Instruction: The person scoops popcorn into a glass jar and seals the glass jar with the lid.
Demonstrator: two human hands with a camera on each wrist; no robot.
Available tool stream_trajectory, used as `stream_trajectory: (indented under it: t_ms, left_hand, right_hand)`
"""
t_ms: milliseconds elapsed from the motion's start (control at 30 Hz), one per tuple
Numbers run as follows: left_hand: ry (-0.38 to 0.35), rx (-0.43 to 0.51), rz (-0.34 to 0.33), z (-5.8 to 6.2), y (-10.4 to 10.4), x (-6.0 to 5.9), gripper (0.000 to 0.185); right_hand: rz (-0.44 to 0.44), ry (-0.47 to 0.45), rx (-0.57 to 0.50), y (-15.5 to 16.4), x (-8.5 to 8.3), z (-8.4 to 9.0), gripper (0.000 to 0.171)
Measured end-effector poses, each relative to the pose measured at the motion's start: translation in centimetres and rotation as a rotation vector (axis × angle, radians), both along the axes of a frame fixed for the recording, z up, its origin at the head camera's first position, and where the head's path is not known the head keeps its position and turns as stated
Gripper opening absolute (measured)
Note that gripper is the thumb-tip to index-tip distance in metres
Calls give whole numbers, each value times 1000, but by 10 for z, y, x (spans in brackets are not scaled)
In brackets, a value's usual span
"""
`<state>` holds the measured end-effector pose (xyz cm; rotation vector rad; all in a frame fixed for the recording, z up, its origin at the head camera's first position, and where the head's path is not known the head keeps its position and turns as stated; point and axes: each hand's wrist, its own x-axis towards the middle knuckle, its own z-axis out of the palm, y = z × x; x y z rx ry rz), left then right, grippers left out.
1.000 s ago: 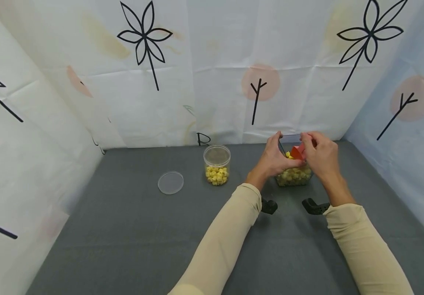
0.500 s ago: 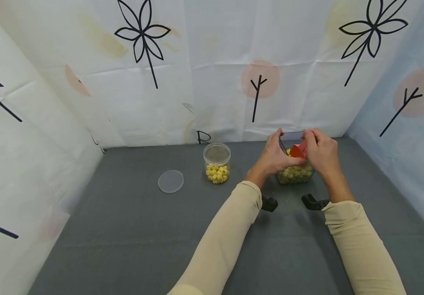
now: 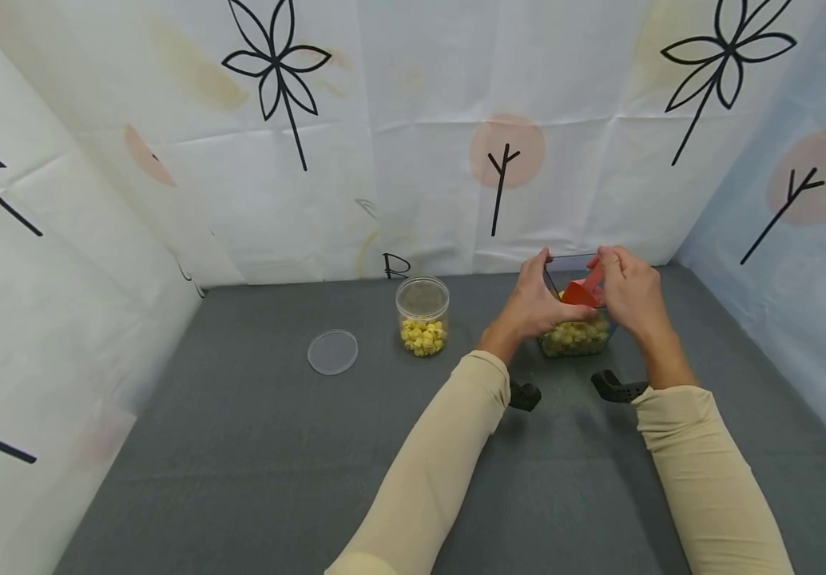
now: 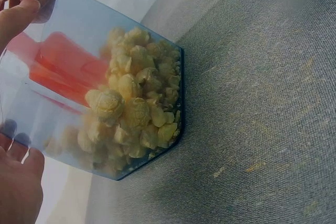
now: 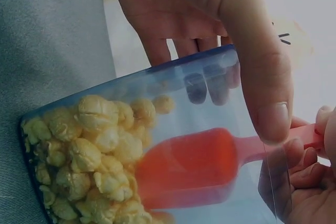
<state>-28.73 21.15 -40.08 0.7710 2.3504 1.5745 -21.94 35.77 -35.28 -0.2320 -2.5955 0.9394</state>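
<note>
A clear, square-sided container [image 4: 89, 10] of yellow popcorn [image 4: 131, 111] stands on the grey table at the back right. My left hand [image 3: 537, 307] grips its left side, with the thumb across the near wall and fingertips against another wall. Inside is a red scoop [image 5: 189, 166], its bowl low against the popcorn in the right wrist view. My right hand [image 3: 631, 294] pinches the scoop's handle [image 5: 254, 148] at the container's open top. Whether any popcorn lies in the scoop's bowl, I cannot tell.
Left of the container stands a round clear jar [image 3: 422, 315], partly filled with popcorn. A clear round lid [image 3: 332, 352] lies flat farther left. Black wrist mounts [image 3: 526, 396] hang below both wrists. A white printed cloth [image 3: 420, 192] rises behind the table.
My right hand has moved slightly up and right, and more of the scoop's handle shows. The left hand holds the container steady. The whole head view has shifted a little.
</note>
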Motion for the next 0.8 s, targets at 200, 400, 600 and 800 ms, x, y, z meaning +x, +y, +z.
stream_trajectory:
  t_ms: [200,400,600,800]
  left_hand:
    - [4,-16,6,1,0,0,116]
    - [-5,-11,0,1,0,0,117]
    - [-12,-16,5,-1,0,0,117]
    - [-10,-17,-1,1,0,-1,117]
  right_hand:
    - [-22,0,-9,2,0,1,66]
    - [-13,-13,20,3,3,1,65]
    - [-24,16,41,1,3,-2,65]
    - [-43,41,70,0,0,-3,63]
